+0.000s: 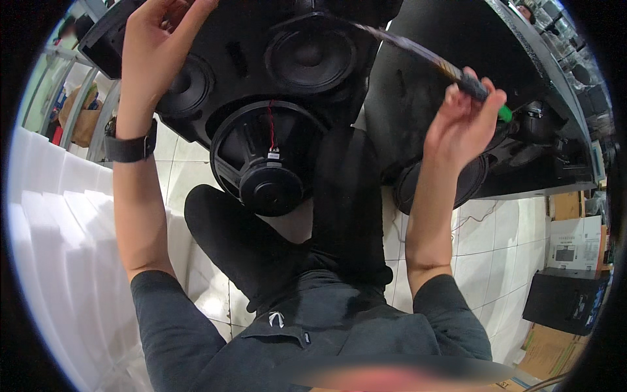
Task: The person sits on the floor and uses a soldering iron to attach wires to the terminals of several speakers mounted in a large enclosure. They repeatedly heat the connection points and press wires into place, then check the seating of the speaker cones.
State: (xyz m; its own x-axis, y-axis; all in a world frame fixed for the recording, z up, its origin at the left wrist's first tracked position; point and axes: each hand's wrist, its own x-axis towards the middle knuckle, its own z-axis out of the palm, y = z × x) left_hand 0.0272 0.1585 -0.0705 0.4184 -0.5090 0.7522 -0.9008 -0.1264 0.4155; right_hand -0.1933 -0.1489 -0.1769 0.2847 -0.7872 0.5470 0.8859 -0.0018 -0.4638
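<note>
My right hand (467, 114) is closed around the handle of a screwdriver (424, 52) with a black and green grip. Its long shaft points up and left toward a black speaker cabinet (235, 59). My left hand (160, 39) is at the top left over that cabinet, fingers curled in toward the thumb; the upper edge cuts off its fingertips, and whatever they hold is hidden. Two round speaker cones (310, 55) sit in the cabinet's face. Below them a large black speaker driver (271, 163) lies magnet side toward me, with red wires on its terminal.
Another large black cabinet (418, 98) stands at the right, with a round driver (444, 183) at its lower edge. White foam sheets (59, 242) are stacked along the left. Cardboard boxes (555, 349) and a black box (565, 300) rest on the tiled floor (496, 261) at right.
</note>
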